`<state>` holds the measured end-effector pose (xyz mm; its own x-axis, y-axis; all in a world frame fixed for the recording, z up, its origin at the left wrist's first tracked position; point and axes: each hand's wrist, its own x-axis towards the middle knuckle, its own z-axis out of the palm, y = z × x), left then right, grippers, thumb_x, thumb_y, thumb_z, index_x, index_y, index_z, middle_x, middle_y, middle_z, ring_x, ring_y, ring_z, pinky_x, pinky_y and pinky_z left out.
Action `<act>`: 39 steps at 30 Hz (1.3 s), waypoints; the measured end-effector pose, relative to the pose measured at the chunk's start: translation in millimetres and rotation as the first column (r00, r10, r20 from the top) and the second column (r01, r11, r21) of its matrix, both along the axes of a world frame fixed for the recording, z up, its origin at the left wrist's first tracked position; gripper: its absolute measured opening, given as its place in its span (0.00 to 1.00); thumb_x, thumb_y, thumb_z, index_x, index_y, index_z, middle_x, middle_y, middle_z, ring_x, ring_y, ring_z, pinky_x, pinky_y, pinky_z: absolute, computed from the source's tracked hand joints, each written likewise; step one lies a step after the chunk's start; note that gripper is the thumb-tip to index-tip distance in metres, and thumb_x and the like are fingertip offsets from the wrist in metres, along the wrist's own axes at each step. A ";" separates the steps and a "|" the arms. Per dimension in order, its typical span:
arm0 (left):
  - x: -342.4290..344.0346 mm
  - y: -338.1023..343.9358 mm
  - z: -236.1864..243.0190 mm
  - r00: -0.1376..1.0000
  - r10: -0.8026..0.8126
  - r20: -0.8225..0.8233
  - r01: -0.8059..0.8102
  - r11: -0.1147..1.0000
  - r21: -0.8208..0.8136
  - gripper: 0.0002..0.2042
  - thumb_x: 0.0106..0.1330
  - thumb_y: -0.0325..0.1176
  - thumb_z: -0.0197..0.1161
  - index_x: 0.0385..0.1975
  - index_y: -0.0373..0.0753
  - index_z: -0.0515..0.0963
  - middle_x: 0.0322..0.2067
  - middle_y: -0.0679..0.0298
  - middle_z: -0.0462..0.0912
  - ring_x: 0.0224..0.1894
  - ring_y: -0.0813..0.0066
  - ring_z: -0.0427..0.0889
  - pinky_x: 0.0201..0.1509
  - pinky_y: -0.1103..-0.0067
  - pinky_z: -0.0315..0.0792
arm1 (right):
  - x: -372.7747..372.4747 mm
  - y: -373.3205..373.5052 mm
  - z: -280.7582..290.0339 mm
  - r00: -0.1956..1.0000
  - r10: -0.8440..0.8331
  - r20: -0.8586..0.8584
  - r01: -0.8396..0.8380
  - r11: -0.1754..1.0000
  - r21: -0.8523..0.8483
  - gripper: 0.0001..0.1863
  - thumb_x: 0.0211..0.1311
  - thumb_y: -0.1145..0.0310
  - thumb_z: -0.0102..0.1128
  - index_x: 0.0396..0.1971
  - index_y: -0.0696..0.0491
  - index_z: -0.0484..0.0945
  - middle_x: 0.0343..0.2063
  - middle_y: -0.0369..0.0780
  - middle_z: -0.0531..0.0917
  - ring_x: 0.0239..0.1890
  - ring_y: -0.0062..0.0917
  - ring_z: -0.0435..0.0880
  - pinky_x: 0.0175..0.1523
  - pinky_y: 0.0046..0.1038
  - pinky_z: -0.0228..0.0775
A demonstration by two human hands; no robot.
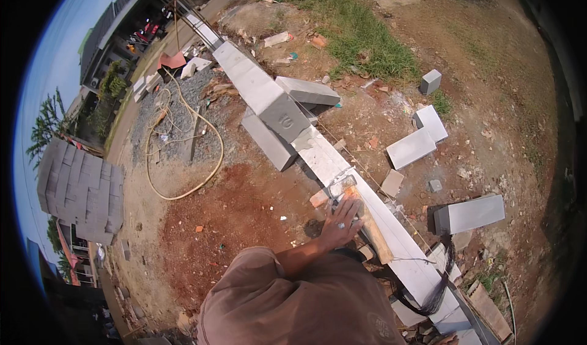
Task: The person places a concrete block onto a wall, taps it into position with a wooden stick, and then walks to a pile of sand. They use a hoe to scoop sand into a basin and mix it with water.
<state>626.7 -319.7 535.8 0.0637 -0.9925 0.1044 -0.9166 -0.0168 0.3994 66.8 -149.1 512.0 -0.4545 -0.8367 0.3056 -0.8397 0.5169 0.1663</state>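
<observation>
A low wall (379, 207) of white lightweight blocks runs diagonally from upper left to lower right. My left hand (343, 224), with a ring on one finger, reaches over it from my brown sleeve. Its fingers are closed on a wooden-handled, hammer-like tool (378, 242) lying along the wall; the upper part is orange and mortar-smeared. A reddish chunk (318, 198) shows beside the tool's upper end. Farther up, a grey block (282, 120) sits on the wall, by a patch of mortar (304, 138). Of my right hand (450, 340) only a sliver shows at the bottom edge, fingers hidden.
Loose blocks (411, 148) lie right of the wall, another (474, 214) nearer. Two blocks (269, 138) (307, 92) lean or lie beside it. A string (391, 201) follows the wall. A hose (183, 193) curls on gravel at left; dark fibres (449, 265) hang over the wall.
</observation>
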 end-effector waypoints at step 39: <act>-186.2 140.1 -76.0 0.359 -0.659 -0.660 0.927 0.173 0.332 0.21 0.68 0.40 0.51 0.48 0.25 0.72 0.44 0.45 0.78 0.48 0.55 0.77 0.55 0.69 0.68 | 337.8 514.9 -60.3 -0.547 -0.544 0.637 0.753 0.014 0.658 0.31 0.58 0.46 0.49 0.47 0.61 0.73 0.50 0.55 0.74 0.50 0.43 0.75 0.54 0.40 0.66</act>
